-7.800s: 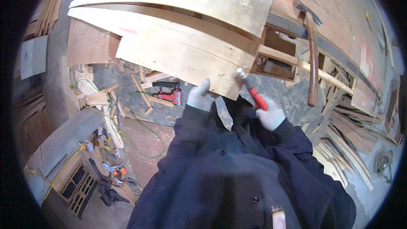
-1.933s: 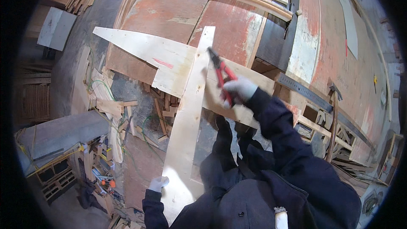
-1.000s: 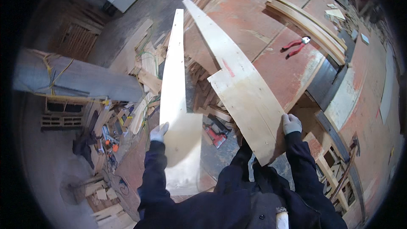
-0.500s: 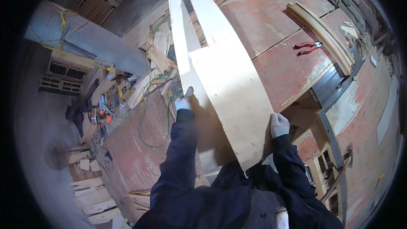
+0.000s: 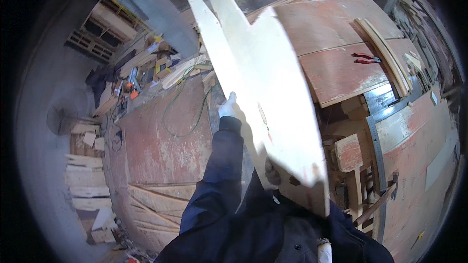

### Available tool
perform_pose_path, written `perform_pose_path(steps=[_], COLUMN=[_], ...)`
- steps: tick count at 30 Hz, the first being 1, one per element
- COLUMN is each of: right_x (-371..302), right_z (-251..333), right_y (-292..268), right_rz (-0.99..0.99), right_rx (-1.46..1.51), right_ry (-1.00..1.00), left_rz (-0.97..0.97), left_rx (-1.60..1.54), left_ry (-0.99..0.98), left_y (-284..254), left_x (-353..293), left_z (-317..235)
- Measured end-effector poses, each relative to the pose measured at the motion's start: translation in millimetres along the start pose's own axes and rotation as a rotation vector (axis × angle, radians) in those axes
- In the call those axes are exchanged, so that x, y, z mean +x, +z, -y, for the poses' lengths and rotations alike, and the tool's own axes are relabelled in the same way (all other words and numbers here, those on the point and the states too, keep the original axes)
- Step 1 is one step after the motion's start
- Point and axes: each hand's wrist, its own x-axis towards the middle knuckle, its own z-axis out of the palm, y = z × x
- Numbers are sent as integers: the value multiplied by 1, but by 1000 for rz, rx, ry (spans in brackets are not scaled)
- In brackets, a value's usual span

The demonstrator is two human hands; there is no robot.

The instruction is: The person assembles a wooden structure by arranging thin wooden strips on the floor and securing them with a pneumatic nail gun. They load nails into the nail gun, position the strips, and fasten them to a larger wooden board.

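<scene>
A large pale plywood panel with long pointed ends is raised in front of me, its near end close to my body. Along its left side lies a second, narrower plywood piece, partly overlapped by the large one. My gloved left hand grips the left edge, thumb on the upper face and the other fingers hidden underneath. Behind the panel's lower right part, my right hand cannot be seen; only a bit of dark sleeve shows below it.
On the red-stained worktop at right lie red-handled pliers and curved wooden strips. A metal straightedge and a hammer are nearer. Left are a green cord, wood scraps and a pillar.
The large panel has tilted up and swung round, now showing a face with a knot mark. My right hand, which gripped its right edge, has gone behind it. The whole view has shifted.
</scene>
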Motion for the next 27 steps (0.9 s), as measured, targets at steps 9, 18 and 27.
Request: perform_pose_path(steps=[9,18,27], right_x=[-116,-204,-203], right_z=[-118,-219,-133], right_y=[35,50,24], right_rz=[105,116,72], right_rx=[-174,-414,-1086], right_ry=[265,340,-432], left_rz=[110,95,25], left_rx=[-349,-504,-598], left_ry=[-28,21,189], left_y=[-84,-173,-309], left_x=[-52,-123,-186], left_z=[9,9,-58])
